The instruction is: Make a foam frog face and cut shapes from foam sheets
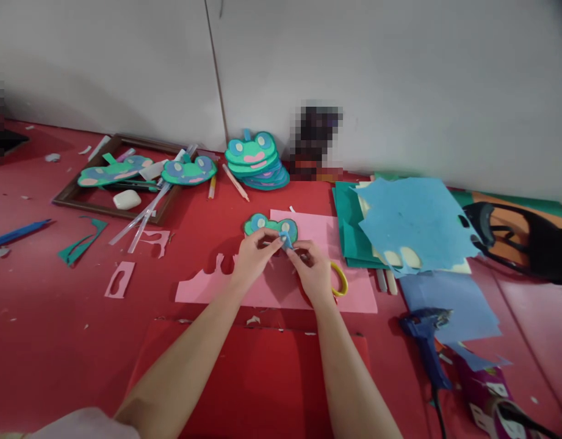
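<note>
We are pinching a small blue piece (286,239) between the fingertips of both hands. The left hand (253,253) is closing on its left edge and the right hand (313,268) on its right. The piece is sitting at the lower edge of a green frog face cutout (262,224), which is lying flat on a pink sheet (349,292) on the red floor (56,317). Whether the piece is touching the frog face or hovering just above it, we cannot tell.

We are judging the piece to be very light, thin and soft, like craft foam or paper. It is likely to crease or tear under a hard squeeze, so a gentle pinch at opposite edges is suiting it best.

Yellow-handled scissors (341,279) are lying just beside the right hand, partly hidden under it. A blue glue gun (425,332) is resting well off to the right, and a stack of finished frog faces (255,160) is leaning by the wall.
</note>
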Motion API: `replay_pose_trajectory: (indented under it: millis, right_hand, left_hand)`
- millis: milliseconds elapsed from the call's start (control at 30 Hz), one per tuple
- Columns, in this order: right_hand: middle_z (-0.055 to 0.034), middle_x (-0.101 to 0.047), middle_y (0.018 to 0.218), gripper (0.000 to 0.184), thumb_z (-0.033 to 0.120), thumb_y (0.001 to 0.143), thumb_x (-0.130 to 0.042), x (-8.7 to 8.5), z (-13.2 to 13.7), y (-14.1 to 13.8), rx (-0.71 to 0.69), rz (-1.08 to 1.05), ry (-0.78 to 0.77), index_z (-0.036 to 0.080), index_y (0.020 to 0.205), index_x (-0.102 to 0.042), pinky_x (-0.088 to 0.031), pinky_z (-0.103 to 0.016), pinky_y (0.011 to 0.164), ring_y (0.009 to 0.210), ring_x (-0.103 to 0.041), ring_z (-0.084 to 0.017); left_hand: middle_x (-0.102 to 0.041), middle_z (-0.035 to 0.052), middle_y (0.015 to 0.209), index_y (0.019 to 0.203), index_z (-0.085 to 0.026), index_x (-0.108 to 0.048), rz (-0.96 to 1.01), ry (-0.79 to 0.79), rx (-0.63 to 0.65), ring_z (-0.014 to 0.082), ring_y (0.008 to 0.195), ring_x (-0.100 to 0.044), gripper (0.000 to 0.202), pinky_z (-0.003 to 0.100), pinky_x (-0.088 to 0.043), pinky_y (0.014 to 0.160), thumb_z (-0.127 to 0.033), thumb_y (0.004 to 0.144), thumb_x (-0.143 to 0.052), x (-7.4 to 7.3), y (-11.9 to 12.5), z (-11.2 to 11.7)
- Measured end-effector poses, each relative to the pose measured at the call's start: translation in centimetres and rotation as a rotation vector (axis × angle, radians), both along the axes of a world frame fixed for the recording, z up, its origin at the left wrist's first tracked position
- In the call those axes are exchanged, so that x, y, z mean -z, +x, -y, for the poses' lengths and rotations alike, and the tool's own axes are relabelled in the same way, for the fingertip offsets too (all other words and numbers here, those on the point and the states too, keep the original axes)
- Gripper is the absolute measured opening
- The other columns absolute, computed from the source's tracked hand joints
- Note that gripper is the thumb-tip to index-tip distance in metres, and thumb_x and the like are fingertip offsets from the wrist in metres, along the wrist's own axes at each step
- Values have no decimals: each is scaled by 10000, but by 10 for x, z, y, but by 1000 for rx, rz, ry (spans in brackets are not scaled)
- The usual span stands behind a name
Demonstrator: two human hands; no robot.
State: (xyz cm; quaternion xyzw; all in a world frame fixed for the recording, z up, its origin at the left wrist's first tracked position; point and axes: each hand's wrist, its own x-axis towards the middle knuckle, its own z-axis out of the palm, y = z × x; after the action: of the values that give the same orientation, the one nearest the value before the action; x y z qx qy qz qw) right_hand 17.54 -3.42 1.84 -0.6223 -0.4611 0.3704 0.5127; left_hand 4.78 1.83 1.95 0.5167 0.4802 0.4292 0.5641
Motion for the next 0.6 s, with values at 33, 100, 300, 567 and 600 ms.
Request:
replay_pose_trajectory:
  millis: [33,100,300,567,600]
  right_hand:
    - [-20,-602,802,191,360,748,-646,0,0,1,2,-8,-1,188,821,-608,-459,-227,528,682,-551,-131]
    - [-13,-602,785,183,356,750,-643,0,0,2,18,-50,-4,191,820,-609,-457,-226,529,676,-556,-130]
    - [-19,-621,786,217,380,753,-638,4,0,5,103,-191,-7,196,866,-621,-424,-214,448,612,-561,-126]
    - [-21,-639,823,202,372,788,-597,5,-1,7,122,-98,2,201,891,-634,-419,-216,447,584,-569,-118]
    - [-22,-637,828,202,371,788,-595,4,-1,6,120,-102,1,201,889,-636,-413,-213,434,582,-568,-117]
  left_hand:
    - [-648,0,776,775,-193,-626,-2,6,9,119,677,-598,170,239,-485,614,-352,718,-647,0,0,0]
    - [-643,0,779,787,-194,-623,1,8,24,121,691,-598,164,239,-488,618,-343,720,-643,-1,0,0]
    - [-628,1,801,807,-186,-592,-26,30,104,121,708,-595,112,251,-489,651,-275,741,-610,-3,1,2]
    - [-683,16,909,880,-218,-661,-163,149,180,157,870,-615,165,288,-476,800,-334,803,-572,-4,2,5]
    - [-686,12,895,860,-218,-666,-174,148,166,155,861,-617,151,284,-474,799,-324,800,-577,-4,2,5]
